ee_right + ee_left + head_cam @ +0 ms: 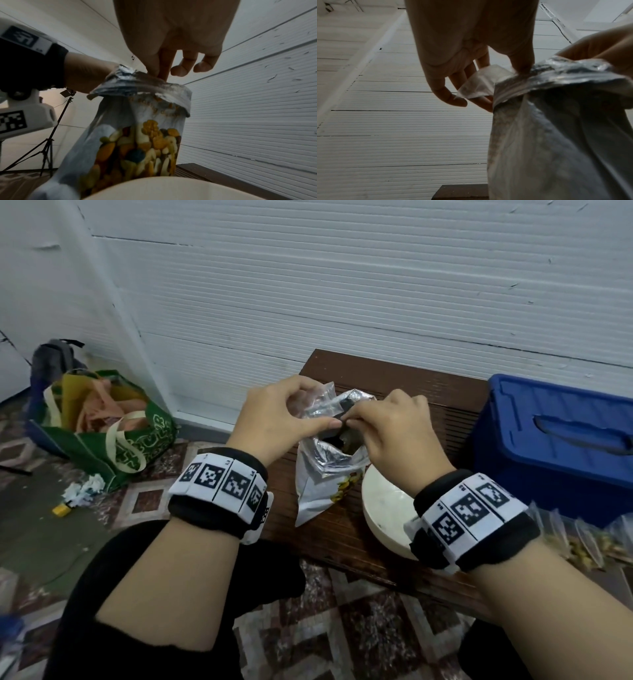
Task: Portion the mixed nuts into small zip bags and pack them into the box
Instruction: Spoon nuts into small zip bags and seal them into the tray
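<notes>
A silver foil bag of mixed nuts (318, 491) stands open on the brown table (428, 392); its printed front shows in the right wrist view (137, 142). My left hand (308, 412) holds a small clear zip bag (481, 83) in its curled fingers beside the foil bag's mouth, thumb on the foil rim. My right hand (363, 419) pinches down at the same rim (163, 74) with thumb and forefinger. Something dark sits in the mouth; I cannot tell what it is. The blue box (555, 440) stands at the right, lid on.
A white bowl (383, 508) sits under my right wrist, right of the foil bag. Several filled small bags (582, 542) lie at the table's right front. On the floor to the left are a green tote (113, 433) and a grey backpack (51, 357). A white wall is close behind.
</notes>
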